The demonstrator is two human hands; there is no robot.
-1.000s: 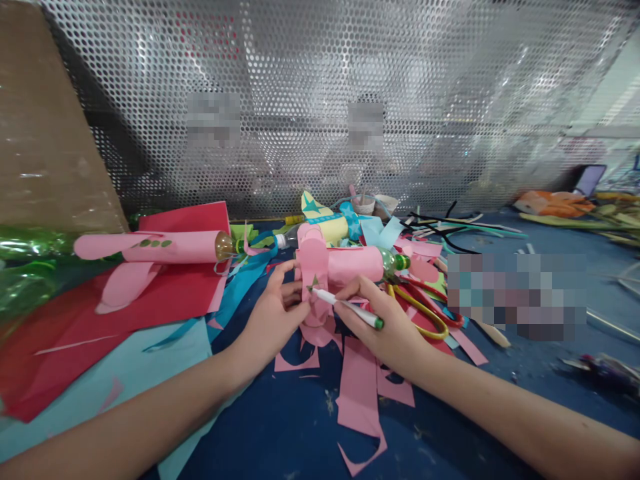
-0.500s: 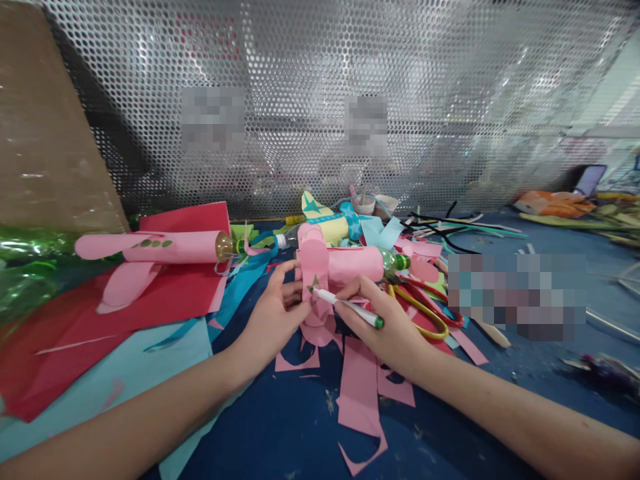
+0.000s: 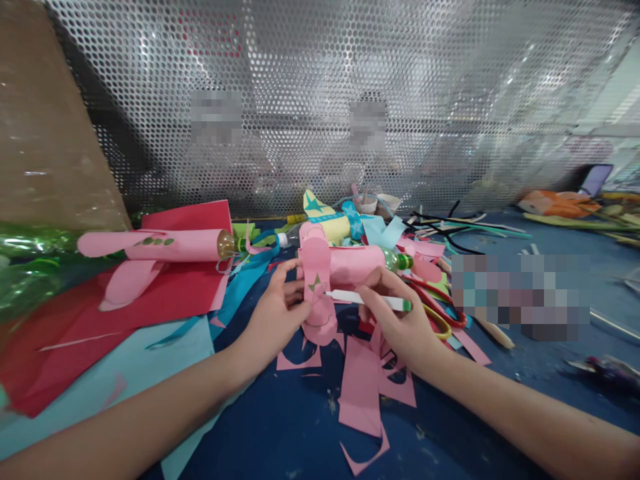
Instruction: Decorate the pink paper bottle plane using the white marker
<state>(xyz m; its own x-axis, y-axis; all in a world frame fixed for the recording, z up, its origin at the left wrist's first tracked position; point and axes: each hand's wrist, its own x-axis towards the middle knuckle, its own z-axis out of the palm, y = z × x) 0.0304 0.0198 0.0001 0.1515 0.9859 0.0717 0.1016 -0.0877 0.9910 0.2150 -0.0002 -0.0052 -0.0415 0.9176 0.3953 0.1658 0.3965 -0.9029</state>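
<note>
The right hand [image 3: 400,323] has its fingers closed round a white marker [image 3: 363,299] with a green end, held nearly level, its tip at the pink paper strip [image 3: 320,317] just right of a green star [image 3: 317,284]; whether the tip touches the paper, I cannot tell; the left hand [image 3: 273,320] has curled fingers at the strip's left edge, the thumb lying against it, though whether they pinch it I cannot tell; the strip sits crosswise at the left end of a pink-wrapped bottle [image 3: 357,263], which lies on its side at the middle of the blue desk [image 3: 280,427], its green neck to the right; scissors [image 3: 443,323] with red and yellow handles lie just beyond the right hand, and pink scraps [image 3: 360,393] are spread nearer the person; to the left, a second pink bottle [image 3: 193,245] with green ovals lies over red paper [image 3: 175,290], light blue paper [image 3: 180,360] below that; a yellow-wrapped bottle [image 3: 336,230] with blue trim lies behind, before a perforated metal panel [image 3: 300,67].
</note>
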